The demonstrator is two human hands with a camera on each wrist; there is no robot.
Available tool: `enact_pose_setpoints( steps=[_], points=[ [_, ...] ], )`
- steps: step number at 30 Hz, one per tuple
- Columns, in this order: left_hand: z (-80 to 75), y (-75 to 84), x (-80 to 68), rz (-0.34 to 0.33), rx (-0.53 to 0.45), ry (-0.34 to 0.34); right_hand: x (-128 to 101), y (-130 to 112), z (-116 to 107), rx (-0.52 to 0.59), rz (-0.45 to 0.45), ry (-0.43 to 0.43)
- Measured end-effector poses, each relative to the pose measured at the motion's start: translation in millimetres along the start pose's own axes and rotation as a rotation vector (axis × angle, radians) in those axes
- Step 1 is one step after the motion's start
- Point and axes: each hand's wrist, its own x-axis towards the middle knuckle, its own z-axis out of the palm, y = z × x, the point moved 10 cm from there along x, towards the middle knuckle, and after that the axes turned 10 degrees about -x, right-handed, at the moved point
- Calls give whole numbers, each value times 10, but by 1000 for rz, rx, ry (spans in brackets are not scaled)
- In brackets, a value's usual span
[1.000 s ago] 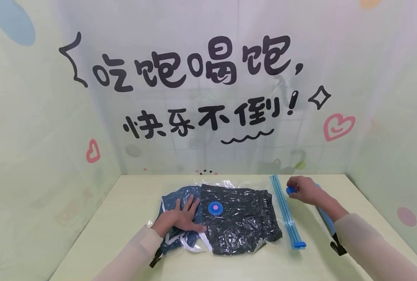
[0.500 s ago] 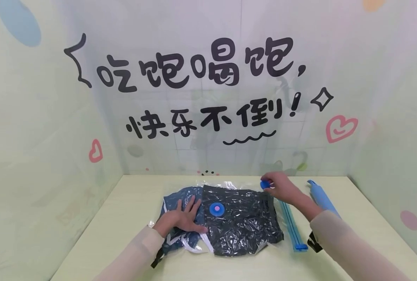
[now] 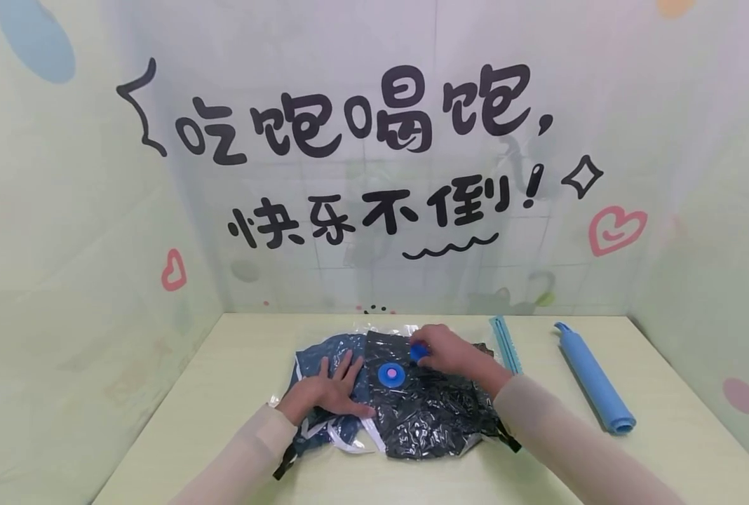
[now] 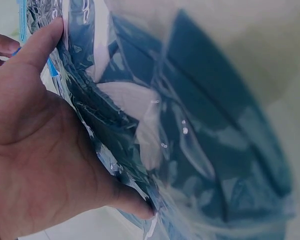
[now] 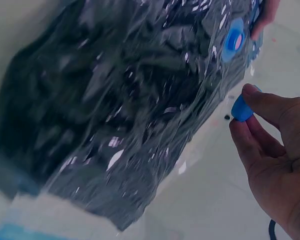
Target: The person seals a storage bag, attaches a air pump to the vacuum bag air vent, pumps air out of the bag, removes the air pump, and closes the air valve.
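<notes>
A clear vacuum storage bag [image 3: 437, 414] lies flat with dark folded clothes inside, black on the right and blue with white stripes on the left. On its black part sits a round blue valve [image 3: 390, 375] with a pink centre. My left hand [image 3: 330, 393] rests spread on the bag's blue part, left of the valve; the left wrist view shows its thumb and fingers [image 4: 47, 40] against the plastic. My right hand [image 3: 447, 351] pinches a small blue valve cap [image 3: 419, 351] between thumb and fingers, above and to the right of the valve. In the right wrist view the cap [image 5: 244, 106] is held apart from the bag.
A blue cylindrical hand pump [image 3: 595, 379] lies on the table [image 3: 185, 414] at the right. The bag's teal zip edge [image 3: 505, 344] runs along its right side, partly hidden by the right sleeve. A printed curtain [image 3: 374, 280] stands behind the table.
My right hand has moved left with the cap, from beside the zip edge to over the black part near the valve. The pump is now fully uncovered. My left hand has stayed in place.
</notes>
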Motion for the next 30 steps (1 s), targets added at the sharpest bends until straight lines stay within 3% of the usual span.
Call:
enact_pose_setpoints(
  steps=[10,17,30],
  points=[
    [-3,-25,-5,-14,16,-1,247,-368,337,-9,-62,-105],
    [-40,53,-86,-18,4,-10,281,-376,479,-18,-32,-135],
    [12,-3,24,-17,16,-4,296,-382,546,-97,4,-179]
  ],
)
